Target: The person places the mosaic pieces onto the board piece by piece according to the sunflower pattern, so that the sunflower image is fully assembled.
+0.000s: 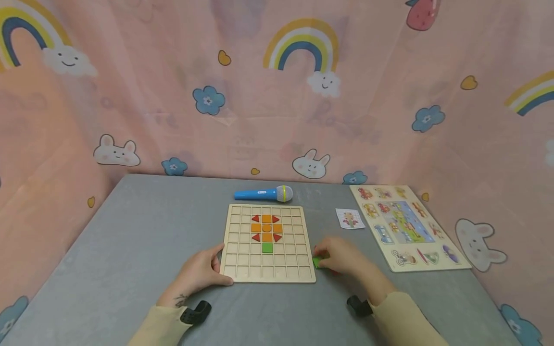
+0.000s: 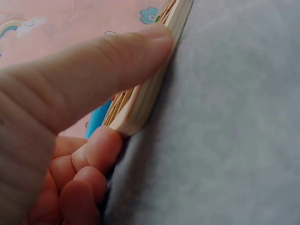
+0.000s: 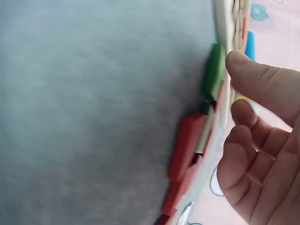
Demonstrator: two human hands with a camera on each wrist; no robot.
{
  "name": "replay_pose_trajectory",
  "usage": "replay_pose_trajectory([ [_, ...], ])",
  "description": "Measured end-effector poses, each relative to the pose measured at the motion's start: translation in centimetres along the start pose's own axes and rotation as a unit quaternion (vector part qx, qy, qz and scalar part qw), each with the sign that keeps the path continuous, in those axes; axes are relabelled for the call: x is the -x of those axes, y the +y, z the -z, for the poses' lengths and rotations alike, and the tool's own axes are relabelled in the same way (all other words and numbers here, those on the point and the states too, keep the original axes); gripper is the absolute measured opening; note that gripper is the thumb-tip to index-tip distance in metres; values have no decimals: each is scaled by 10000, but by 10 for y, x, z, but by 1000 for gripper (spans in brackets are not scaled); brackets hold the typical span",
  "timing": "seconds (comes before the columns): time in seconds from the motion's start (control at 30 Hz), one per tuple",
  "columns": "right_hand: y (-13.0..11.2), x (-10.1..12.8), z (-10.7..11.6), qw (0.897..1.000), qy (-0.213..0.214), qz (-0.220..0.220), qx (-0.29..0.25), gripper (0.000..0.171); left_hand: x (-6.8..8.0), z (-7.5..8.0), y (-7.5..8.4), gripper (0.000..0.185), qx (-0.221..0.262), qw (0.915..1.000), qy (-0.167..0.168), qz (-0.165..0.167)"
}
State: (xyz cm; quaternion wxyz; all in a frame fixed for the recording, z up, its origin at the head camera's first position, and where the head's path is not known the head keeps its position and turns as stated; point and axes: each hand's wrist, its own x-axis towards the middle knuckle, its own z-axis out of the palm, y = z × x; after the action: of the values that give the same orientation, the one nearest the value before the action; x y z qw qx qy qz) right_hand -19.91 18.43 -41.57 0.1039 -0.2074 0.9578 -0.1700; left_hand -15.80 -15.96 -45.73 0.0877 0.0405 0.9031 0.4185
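Observation:
A wooden grid board (image 1: 246, 269) lies on the table. My left hand (image 1: 199, 269) holds its near left corner, the thumb along the near edge and the fingers at the left side. Orange pieces (image 1: 266, 219) form a cross in the grid, with red triangles (image 1: 256, 237) between its arms and a green square (image 1: 267, 248) below. At the board's right side, my right hand (image 1: 342, 254) is over a loose green block (image 1: 317, 262). In the right wrist view, its thumb tip is close by that block and the other fingers are bent. Red blocks (image 3: 186, 147) lie beside the green one.
Beyond the board lies a blue toy microphone (image 1: 259, 194). A small picture card (image 1: 350, 218) is to the right, near a large wooden picture puzzle board (image 1: 389, 250). A pink printed cloth (image 1: 242, 129) hangs behind the grey table (image 1: 130, 240).

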Motion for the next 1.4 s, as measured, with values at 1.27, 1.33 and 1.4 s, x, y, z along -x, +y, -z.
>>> replay_pose_trajectory([
  [1.27, -94, -42, -47, 9203, 282, -1611, -3554, 7, 0, 0, -2, 100, -59, 10000, 9, -51],
  [1.33, -95, -43, -48, 9178, 277, -1643, -3603, 7, 0, 0, -2, 100, -60, 10000, 18, -58],
  [1.4, -94, -43, -48, 9240, 338, -1586, -3462, 6, 0, 0, -2, 100, -64, 10000, 18, -62],
])
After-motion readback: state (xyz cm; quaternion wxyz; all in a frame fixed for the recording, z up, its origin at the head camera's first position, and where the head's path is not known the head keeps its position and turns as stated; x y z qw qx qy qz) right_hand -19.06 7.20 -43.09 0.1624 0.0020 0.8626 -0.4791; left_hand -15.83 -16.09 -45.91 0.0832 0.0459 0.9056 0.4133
